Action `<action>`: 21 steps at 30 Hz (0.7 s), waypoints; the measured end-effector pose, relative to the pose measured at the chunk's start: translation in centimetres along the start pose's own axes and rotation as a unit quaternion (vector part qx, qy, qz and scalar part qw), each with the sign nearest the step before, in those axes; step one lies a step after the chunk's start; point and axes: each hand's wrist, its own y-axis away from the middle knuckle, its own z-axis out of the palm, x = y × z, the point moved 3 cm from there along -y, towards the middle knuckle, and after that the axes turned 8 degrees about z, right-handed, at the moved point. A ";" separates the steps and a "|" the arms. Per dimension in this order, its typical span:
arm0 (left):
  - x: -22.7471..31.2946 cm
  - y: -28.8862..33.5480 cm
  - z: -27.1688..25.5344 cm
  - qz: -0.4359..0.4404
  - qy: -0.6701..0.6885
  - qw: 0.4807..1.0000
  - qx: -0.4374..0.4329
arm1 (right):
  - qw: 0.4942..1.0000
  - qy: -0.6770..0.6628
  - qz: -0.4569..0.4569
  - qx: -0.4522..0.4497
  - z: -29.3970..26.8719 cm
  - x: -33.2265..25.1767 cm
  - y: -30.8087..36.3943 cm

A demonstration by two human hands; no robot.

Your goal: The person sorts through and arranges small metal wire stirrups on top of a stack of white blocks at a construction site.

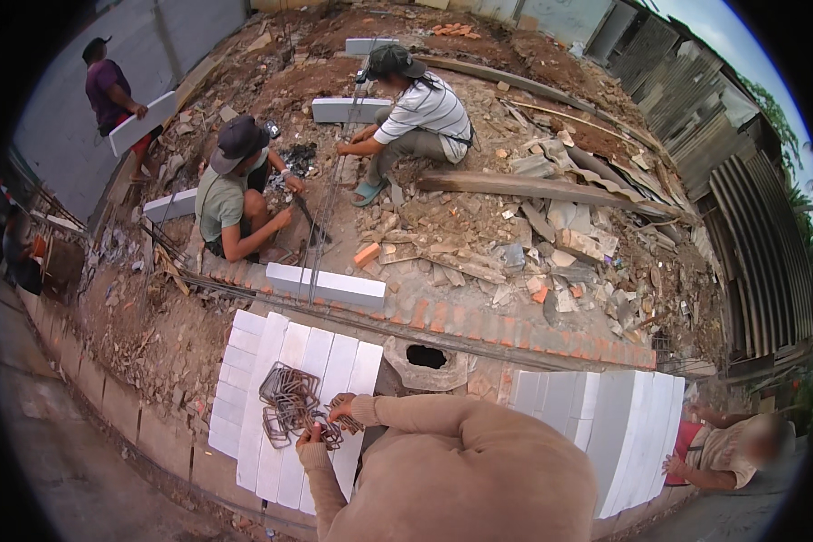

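A tangled heap of rusty, square-bent rebar stirrups (pixel 287 395) lies on a stack of white blocks (pixel 244 449) in front of me. At the near edge of the heap, my left hand (pixel 310 437) is closed, its fingers pinching stirrups. Just beyond it and to the right, my right hand (pixel 341 408) is closed around a small bunch of stirrups (pixel 350 423). The two hands are close together, and their fingertips are partly hidden by the metal.
Two people crouch ahead at long rebar rods (pixel 323 217). A standing person (pixel 113 95) carries a white block at far left. Another person (pixel 732 452) is at a second block stack (pixel 637 434) on the right. Rubble, a timber beam (pixel 542 191) and a holed concrete slab (pixel 425 375) lie around.
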 end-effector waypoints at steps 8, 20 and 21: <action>0.3 0.4 2.0 0.032 0.040 0.999 -0.002 | 1.000 -0.007 -0.001 0.010 -0.1 -0.8 0.9; 0.2 0.4 3.2 0.022 0.039 0.998 -0.051 | 0.983 0.021 -0.140 0.114 -0.9 0.1 -1.2; 0.2 0.5 3.0 0.014 0.044 0.998 -0.040 | 0.991 0.009 -0.093 0.100 -0.7 0.3 -1.5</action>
